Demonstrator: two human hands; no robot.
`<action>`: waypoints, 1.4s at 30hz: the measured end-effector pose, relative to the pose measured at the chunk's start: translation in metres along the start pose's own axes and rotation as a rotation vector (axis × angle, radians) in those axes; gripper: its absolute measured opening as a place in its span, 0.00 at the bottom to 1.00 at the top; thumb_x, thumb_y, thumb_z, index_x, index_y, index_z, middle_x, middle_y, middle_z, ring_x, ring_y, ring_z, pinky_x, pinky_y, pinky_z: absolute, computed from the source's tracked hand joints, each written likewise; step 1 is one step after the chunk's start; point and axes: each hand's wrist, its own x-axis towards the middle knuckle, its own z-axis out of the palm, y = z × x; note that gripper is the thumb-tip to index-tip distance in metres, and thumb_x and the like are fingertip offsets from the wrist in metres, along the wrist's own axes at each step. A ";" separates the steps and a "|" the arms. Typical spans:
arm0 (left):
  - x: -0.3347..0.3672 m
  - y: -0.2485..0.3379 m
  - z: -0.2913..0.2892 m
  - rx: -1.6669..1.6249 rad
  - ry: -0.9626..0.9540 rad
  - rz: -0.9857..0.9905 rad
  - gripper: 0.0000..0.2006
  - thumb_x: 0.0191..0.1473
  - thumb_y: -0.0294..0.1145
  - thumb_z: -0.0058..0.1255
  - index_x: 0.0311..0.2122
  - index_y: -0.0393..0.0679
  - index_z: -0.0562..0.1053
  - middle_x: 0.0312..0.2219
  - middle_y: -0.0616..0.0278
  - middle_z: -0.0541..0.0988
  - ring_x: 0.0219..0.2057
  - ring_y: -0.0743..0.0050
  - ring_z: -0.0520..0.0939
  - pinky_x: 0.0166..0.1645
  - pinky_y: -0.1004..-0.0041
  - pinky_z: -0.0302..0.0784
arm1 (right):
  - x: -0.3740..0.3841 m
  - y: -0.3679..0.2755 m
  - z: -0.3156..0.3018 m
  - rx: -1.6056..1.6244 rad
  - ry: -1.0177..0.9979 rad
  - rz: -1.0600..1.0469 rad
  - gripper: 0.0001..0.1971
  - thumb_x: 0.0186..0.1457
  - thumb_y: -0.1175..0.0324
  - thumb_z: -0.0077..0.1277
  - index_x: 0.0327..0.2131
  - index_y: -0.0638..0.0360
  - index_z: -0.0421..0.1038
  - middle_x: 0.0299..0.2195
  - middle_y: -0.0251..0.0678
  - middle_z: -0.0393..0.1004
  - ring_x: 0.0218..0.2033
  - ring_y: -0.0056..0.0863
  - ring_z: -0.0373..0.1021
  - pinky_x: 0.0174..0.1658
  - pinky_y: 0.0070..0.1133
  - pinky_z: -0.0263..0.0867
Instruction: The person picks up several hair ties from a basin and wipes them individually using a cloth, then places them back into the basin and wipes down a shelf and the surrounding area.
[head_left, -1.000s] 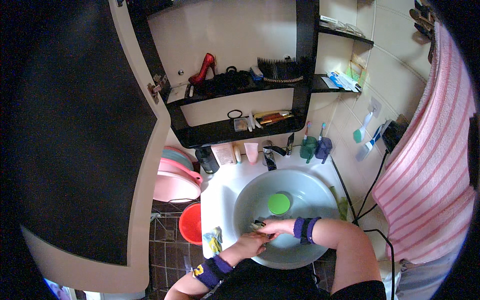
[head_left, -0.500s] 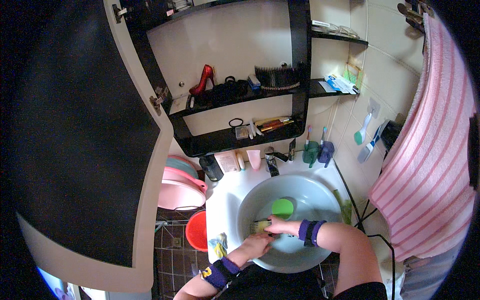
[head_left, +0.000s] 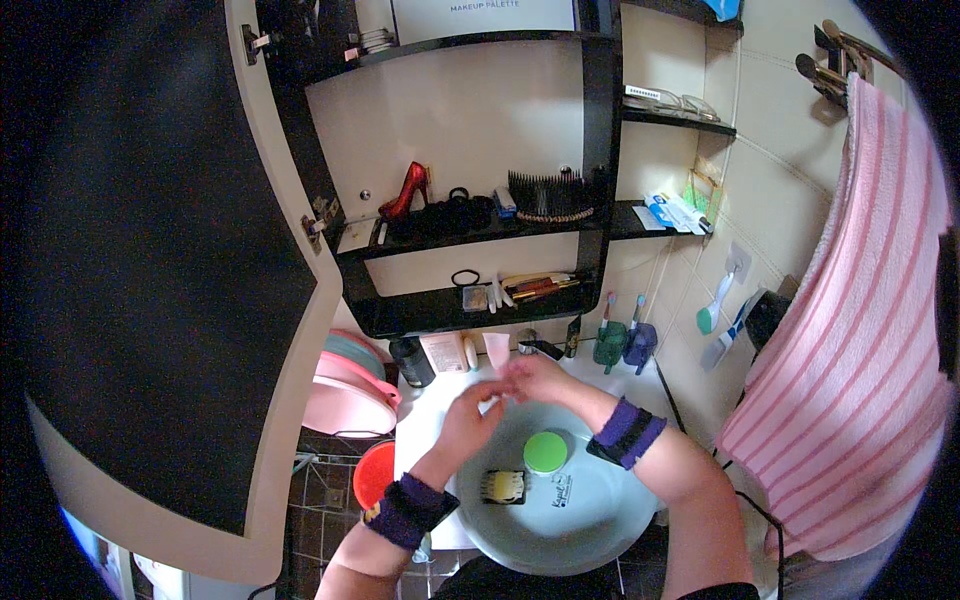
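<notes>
My left hand [head_left: 472, 418] and my right hand [head_left: 538, 380] meet at the fingertips above the far rim of a grey-blue basin [head_left: 610, 520]. My left fingers reach out with a gap at the thumb; my right fingers are bent together, and whatever they hold, if anything, is hidden. Just behind them stands a pink tube [head_left: 497, 348], next to a partly covered tap [head_left: 527, 340]. A round green-lidded jar [head_left: 545, 453] sits inside the basin. Near it lies a pale yellow, ridged block with black edges [head_left: 504, 487]. Both wrists carry purple bands.
The basin rests on a white sink [head_left: 415, 425]. Bottles [head_left: 411, 362] and toothbrush cups [head_left: 611, 345] line the back. A black shelf [head_left: 430, 318] overhangs them. An open cabinet door [head_left: 300, 380] is at left, a striped pink towel [head_left: 830, 330] at right. Pink basins [head_left: 345, 400] and a red bucket [head_left: 372, 475] stand left.
Both hands have left the yellow block inside the basin and moved up and away to its far rim, by the pink tube. The block now lies uncovered. The view has tilted upward.
</notes>
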 end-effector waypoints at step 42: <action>0.124 -0.088 -0.001 0.478 0.433 -0.401 0.26 0.47 0.37 0.53 0.51 0.35 0.65 0.42 0.41 0.66 0.43 0.43 0.67 0.51 0.61 0.63 | 0.114 -0.054 0.003 -0.717 0.679 -0.209 0.14 0.51 0.67 0.44 0.39 0.66 0.66 0.33 0.57 0.69 0.35 0.50 0.68 0.37 0.35 0.70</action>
